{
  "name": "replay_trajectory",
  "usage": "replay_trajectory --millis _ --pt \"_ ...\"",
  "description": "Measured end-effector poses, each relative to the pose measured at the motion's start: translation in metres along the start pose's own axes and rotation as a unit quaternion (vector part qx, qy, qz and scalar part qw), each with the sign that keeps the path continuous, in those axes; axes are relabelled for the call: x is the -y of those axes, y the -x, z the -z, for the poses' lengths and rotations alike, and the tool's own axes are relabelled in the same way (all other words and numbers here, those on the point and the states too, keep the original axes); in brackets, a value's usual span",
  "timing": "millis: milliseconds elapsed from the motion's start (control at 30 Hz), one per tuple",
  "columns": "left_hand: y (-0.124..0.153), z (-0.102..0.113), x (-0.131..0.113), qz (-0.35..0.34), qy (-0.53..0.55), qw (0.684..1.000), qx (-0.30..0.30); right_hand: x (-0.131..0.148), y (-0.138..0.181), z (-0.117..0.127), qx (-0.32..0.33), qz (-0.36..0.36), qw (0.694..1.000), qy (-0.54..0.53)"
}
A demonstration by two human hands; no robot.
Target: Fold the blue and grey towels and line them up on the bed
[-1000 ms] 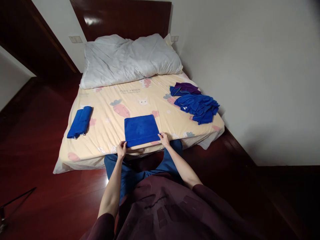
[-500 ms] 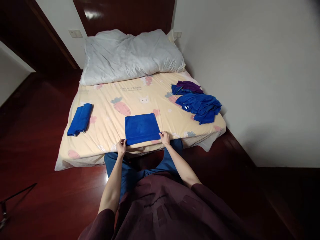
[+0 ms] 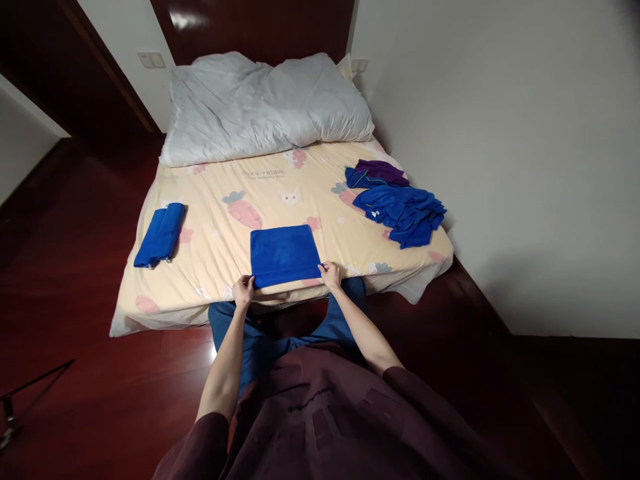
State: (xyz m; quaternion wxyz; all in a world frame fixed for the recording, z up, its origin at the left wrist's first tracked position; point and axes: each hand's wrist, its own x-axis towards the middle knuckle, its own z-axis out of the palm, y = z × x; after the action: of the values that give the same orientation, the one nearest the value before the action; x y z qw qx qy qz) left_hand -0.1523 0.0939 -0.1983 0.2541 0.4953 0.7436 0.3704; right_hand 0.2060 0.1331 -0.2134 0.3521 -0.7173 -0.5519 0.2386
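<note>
A blue cloth (image 3: 286,253) lies flat as a rough rectangle at the near edge of the bed. My left hand (image 3: 243,292) pinches its near left corner. At the near right corner, my right hand (image 3: 330,275) has fingers and thumb closed on the same cloth. A narrow band runs along the near edge between both hands, looking like a fold. Over to the left rest two blue rolled or folded cloths (image 3: 161,235), side by side. To the right is a crumpled heap of blue cloth (image 3: 400,212), with a purple cloth (image 3: 383,172) behind it.
The bed (image 3: 200,230) has a cream sheet printed with carrots and rabbits. A pale grey quilt (image 3: 270,110) is bunched at the headboard (image 3: 260,27). A white wall (image 3: 510,167) stands to the right. On the floor at left is a thin black stand leg (image 3: 40,379).
The view has shifted very slightly. Both hands keep their hold on the near corners, and the cloth lies practically as before.
</note>
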Motion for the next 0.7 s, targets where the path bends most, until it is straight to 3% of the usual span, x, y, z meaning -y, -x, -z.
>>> replay_trajectory --millis 267,367,433,500,567,700 --pt "0.007 0.004 -0.017 -0.043 -0.051 0.998 -0.018 0.021 0.001 0.005 0.013 -0.029 0.999 0.014" --pt "0.015 0.008 -0.027 -0.136 -0.111 0.983 -0.05 0.032 0.009 0.012 -0.044 0.039 0.998 0.008" --pt "0.024 0.01 -0.032 -0.215 -0.152 0.964 -0.029 0.037 0.02 0.018 -0.067 0.116 0.991 0.015" --pt "0.033 0.008 -0.035 -0.286 -0.175 0.942 0.03 0.041 0.033 0.024 -0.037 0.198 0.979 0.037" --pt "0.042 0.003 -0.036 -0.332 -0.191 0.92 0.086 0.042 0.046 0.026 0.035 0.274 0.959 0.068" --pt "0.051 -0.012 -0.034 -0.332 -0.239 0.903 0.131 0.038 0.062 0.018 0.137 0.336 0.923 0.126"
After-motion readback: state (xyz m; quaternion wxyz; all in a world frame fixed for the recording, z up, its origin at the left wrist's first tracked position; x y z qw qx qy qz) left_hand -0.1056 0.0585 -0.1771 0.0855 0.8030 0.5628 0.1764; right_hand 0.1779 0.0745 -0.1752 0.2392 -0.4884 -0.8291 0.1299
